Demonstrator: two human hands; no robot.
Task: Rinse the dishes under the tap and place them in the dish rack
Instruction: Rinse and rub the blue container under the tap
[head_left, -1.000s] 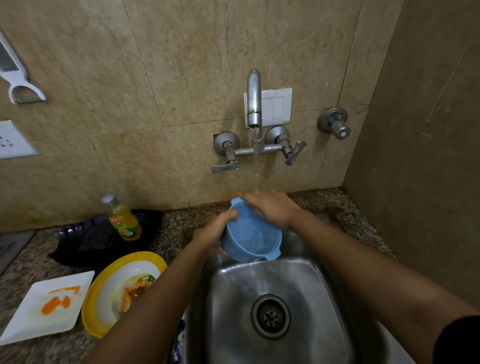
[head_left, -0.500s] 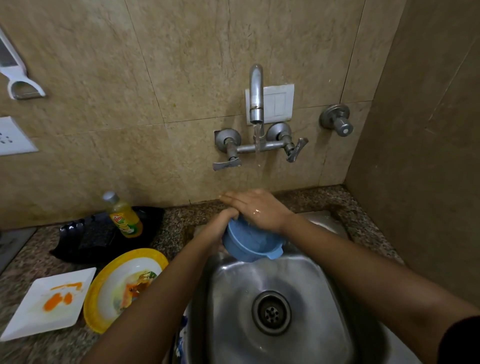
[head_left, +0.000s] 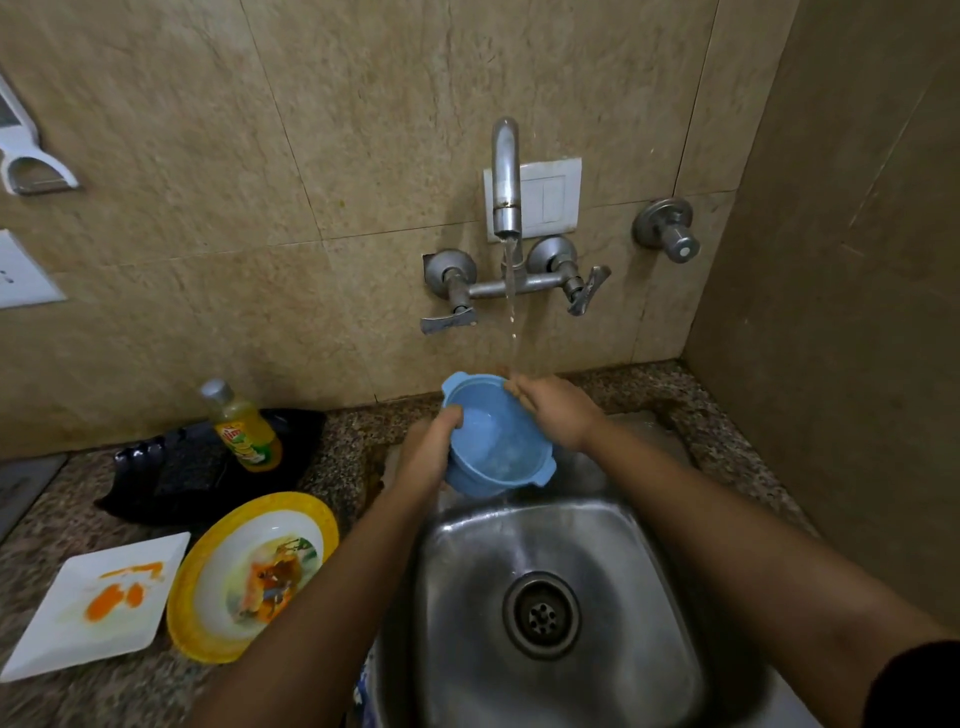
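Over the sink (head_left: 613, 597), L hand (head_left: 428, 454) grips the blue bowl (head_left: 493, 441) by its near rim, thumb hooked inside. R hand (head_left: 556, 413) curls over the far rim. Bowl's tilted w/ water pooled inside. Best swirl, then tip toward the drain, keeping it under the tap (head_left: 506, 176).

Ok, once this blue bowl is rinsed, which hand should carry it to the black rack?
Left, probably. The left hand grips the blue bowl by the rim on the side nearer the black rack, which sits left of the sink.
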